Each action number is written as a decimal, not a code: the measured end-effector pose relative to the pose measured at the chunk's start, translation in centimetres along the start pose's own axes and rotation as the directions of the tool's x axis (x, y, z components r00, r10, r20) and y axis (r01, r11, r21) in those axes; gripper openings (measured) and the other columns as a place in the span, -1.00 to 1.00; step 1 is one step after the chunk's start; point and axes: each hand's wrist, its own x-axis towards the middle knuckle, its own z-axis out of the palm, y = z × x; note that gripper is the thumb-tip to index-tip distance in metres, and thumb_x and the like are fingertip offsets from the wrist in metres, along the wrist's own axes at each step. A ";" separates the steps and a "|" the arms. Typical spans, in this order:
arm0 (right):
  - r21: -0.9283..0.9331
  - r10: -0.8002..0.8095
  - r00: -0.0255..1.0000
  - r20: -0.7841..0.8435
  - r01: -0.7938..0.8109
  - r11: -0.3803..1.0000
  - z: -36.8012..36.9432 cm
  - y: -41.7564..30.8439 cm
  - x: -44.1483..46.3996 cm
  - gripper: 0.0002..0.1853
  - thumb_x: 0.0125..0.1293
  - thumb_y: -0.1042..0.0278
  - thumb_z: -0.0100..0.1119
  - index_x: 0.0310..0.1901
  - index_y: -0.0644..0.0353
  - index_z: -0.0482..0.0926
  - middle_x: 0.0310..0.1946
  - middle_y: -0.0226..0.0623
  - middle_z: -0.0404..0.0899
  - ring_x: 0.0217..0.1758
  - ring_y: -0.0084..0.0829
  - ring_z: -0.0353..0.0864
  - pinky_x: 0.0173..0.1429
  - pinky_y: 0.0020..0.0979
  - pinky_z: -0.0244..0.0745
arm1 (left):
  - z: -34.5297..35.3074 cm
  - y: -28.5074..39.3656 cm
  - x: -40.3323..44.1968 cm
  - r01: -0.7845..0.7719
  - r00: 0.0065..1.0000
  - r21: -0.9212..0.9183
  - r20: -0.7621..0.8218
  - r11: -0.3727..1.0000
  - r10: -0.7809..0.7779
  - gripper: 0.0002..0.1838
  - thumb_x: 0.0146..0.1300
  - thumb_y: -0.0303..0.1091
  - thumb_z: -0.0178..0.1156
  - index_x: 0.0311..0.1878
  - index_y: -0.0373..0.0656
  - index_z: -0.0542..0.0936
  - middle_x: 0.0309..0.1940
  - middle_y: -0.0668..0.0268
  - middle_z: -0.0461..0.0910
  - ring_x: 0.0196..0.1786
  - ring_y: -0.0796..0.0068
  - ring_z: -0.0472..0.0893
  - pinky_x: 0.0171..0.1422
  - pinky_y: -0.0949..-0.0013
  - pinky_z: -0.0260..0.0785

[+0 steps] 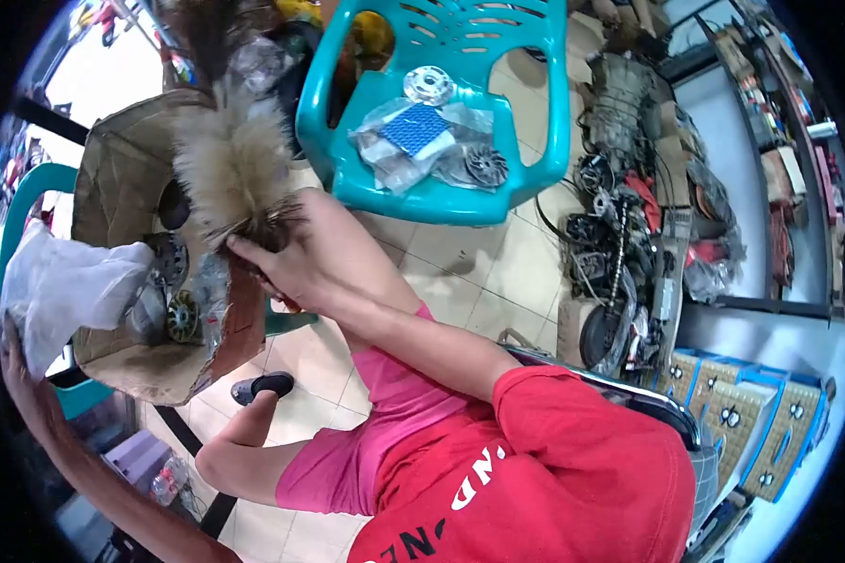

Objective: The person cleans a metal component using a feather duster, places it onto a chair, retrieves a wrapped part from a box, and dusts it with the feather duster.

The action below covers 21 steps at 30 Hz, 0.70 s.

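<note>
A feather duster (235, 164) with pale, fluffy feathers is gripped near its base by my right hand (286, 267), above my knee. At the far left, my left hand (23, 352) holds a white plastic bag (75, 286) from below, its fingers mostly hidden behind the bag. Between my hands is an open cardboard box (117, 178) with worn edges. Inside the box show round metal parts, one of them a yellowish wheel (182, 315), and some clear plastic wrapping. The duster overlaps the box's right side.
Ahead, a teal plastic chair (413, 202) bears a silver disc (428, 85), a blue-patterned packet (415, 129) and a finned wheel (485, 166). Machine parts (620, 113) are heaped on the right, beside shelves and a woven drawer cabinet (723, 408). Another person's hands show at the top right.
</note>
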 end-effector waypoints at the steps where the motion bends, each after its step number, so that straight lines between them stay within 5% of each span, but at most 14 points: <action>1: -0.054 -0.043 0.998 0.048 0.045 0.998 -0.2 -0.8 -0.4 -0.72 0.34 0.28 0.35 -0.08 0.29 0.54 -0.56 -0.41 0.55 -0.67 -0.60 0.41 -0.60 -0.45 0.25 | -1.6 0.1 0.3 0.002 1.000 0.104 0.007 0.995 -0.003 -0.49 0.48 -0.30 0.05 0.45 -0.23 0.38 0.30 -0.06 0.46 0.26 0.11 0.55 0.32 0.19 0.45; 3: -0.023 -0.064 0.991 0.116 0.068 0.997 0.3 0.6 -0.2 -0.53 0.34 0.13 0.35 0.11 0.29 0.50 -0.43 -0.36 0.65 -0.63 -0.59 0.47 -0.55 -0.45 0.37 | -5.5 3.5 0.8 0.161 0.966 -0.475 -0.103 0.865 -0.237 -0.50 0.42 -0.37 0.11 0.38 -0.30 0.43 0.24 -0.07 0.51 0.20 0.10 0.57 0.27 0.20 0.45; 6: 0.218 0.096 0.942 0.321 -0.172 0.961 1.2 3.6 -0.3 -0.46 0.36 -0.06 0.31 0.16 0.17 0.48 -0.51 -0.47 0.50 -0.73 -0.62 0.30 -0.66 -0.53 0.19 | -10.4 8.9 0.0 0.125 0.812 -0.985 0.032 0.120 -0.583 -0.52 0.31 -0.46 0.20 0.29 -0.41 0.50 0.16 -0.08 0.58 0.10 0.07 0.60 0.19 0.22 0.44; 7: 0.327 -0.003 0.940 0.341 -0.116 0.938 2.3 4.7 -0.2 -0.47 0.34 -0.09 0.33 0.14 0.14 0.50 -0.56 -0.51 0.45 -0.74 -0.63 0.25 -0.68 -0.55 0.15 | -10.4 9.3 -0.4 0.126 0.856 -0.936 -0.066 0.329 -0.512 -0.52 0.28 -0.52 0.21 0.27 -0.43 0.51 0.14 -0.07 0.60 0.08 0.09 0.61 0.17 0.25 0.44; 8: 0.307 0.061 0.929 0.365 -0.182 0.934 3.0 4.9 -0.4 -0.45 0.30 -0.11 0.36 0.12 0.13 0.52 -0.56 -0.52 0.44 -0.74 -0.64 0.26 -0.68 -0.55 0.15 | -10.3 9.7 -0.8 0.102 0.886 -0.846 -0.162 0.524 -0.434 -0.52 0.25 -0.57 0.22 0.26 -0.45 0.51 0.13 -0.06 0.62 0.06 0.11 0.62 0.15 0.27 0.44; 9: 0.286 0.126 0.912 0.390 -0.251 0.925 3.7 4.4 -1.1 -0.44 0.27 -0.12 0.40 0.10 0.12 0.54 -0.57 -0.54 0.43 -0.73 -0.65 0.26 -0.67 -0.56 0.16 | -10.7 10.0 -1.2 0.102 0.886 -0.809 -0.190 0.579 -0.423 -0.53 0.28 -0.54 0.21 0.26 -0.44 0.51 0.13 -0.04 0.62 0.07 0.15 0.62 0.17 0.28 0.44; 13: 0.273 0.057 0.951 0.303 -0.144 0.951 7.0 2.3 -3.4 -0.46 0.14 -0.22 0.46 -0.05 0.04 0.62 -0.67 -0.58 0.39 -0.75 -0.68 0.25 -0.73 -0.54 0.08 | -9.7 10.7 -2.1 0.143 0.906 -0.824 -0.114 0.549 -0.407 -0.56 0.38 -0.40 0.16 0.28 -0.39 0.50 0.13 0.03 0.62 0.10 0.29 0.61 0.23 0.35 0.44; 16: 0.241 0.084 0.925 0.371 -0.183 0.953 7.8 1.7 -4.3 -0.42 0.16 -0.15 0.47 0.04 0.10 0.60 -0.40 -0.50 0.56 -0.70 -0.68 0.37 -0.78 -0.57 0.16 | -10.3 10.7 -3.1 0.189 0.936 -0.772 -0.046 0.607 -0.350 -0.56 0.46 -0.29 0.13 0.30 -0.35 0.49 0.12 0.08 0.62 0.12 0.39 0.60 0.28 0.39 0.44; 18: 0.199 0.092 0.906 0.413 -0.189 0.962 8.3 0.4 -4.6 -0.43 0.18 -0.05 0.49 0.10 0.12 0.58 -0.31 -0.47 0.63 -0.66 -0.69 0.45 -0.80 -0.58 0.19 | -11.5 12.6 -2.8 0.169 0.940 -0.907 0.031 0.386 -0.339 -0.56 0.52 -0.23 0.11 0.30 -0.33 0.48 0.12 0.11 0.62 0.14 0.46 0.59 0.31 0.43 0.44; 19: 0.155 0.105 0.885 0.453 -0.195 0.969 8.5 0.2 -4.3 -0.46 0.22 0.02 0.47 0.12 0.14 0.57 -0.30 -0.45 0.64 -0.63 -0.68 0.49 -0.75 -0.60 0.26 | -12.2 14.6 -2.3 0.102 0.941 -0.989 0.059 0.111 -0.334 -0.60 0.50 -0.37 0.07 0.27 -0.45 0.45 0.07 -0.04 0.61 0.09 0.35 0.66 0.22 0.39 0.57; 20: 0.302 -0.056 0.918 0.393 -0.072 0.951 9.9 2.1 -3.7 -0.49 0.23 0.08 0.49 0.11 0.16 0.61 -0.10 -0.44 0.65 -0.24 -0.60 0.62 -0.40 -0.55 0.53 | -12.8 16.5 -1.8 0.030 0.940 -0.984 0.087 -0.174 -0.330 -0.64 0.49 -0.52 0.04 0.24 -0.56 0.41 0.01 -0.18 0.61 0.03 0.24 0.73 0.13 0.35 0.69; 21: 0.260 -0.057 0.914 0.402 -0.055 0.964 10.4 1.7 -3.5 -0.63 0.26 0.10 0.45 -0.06 0.15 0.59 -0.31 -0.47 0.56 -0.40 -0.61 0.50 -0.47 -0.54 0.40 | -13.1 17.6 -1.7 0.004 0.936 -0.972 0.087 -0.237 -0.342 -0.65 0.50 -0.53 0.02 0.22 -0.59 0.41 -0.04 -0.15 0.63 0.01 0.23 0.74 0.09 0.35 0.71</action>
